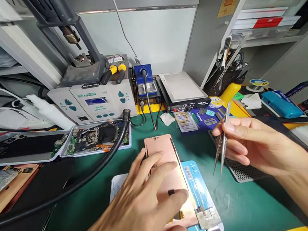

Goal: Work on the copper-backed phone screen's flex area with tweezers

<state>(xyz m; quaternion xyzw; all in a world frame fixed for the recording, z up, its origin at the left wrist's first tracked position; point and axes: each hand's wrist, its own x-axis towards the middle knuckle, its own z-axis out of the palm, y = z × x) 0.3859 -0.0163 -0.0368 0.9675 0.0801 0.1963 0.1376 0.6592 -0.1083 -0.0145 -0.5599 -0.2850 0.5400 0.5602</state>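
In the head view, the copper-coloured panel (161,146) lies on a blue holder (202,189) around the middle of the worktop (246,208), toward its near edge. The left hand (142,202) is spread over the panel, fingers apart and closed on nothing; the fingertips look to be resting on its face, though how hard they press cannot be told. A metal clamp (208,218) sits at the holder's near right corner, beside the panel's edge.

The right hand (254,139) pinches a pair of tweezers (223,146) between thumb and fingers. Their tips point down, slightly apart with nothing between them, over the worktop just to the right of the holder. A black perforated mat (245,170) lies partly under that hand, toward the worktop's right edge.

To work well here, the left hand should steady the panel with light, even pressure, since a thin sheet could bend. The thumb is best kept clear of the small ribbon (181,214) near the panel's near end, which looks easy to crease. The tweezers' tips would do best coming in low, without scratching the copper face. The black hose (111,151), crossing toward the worktop's left edge, needs room from the left arm.
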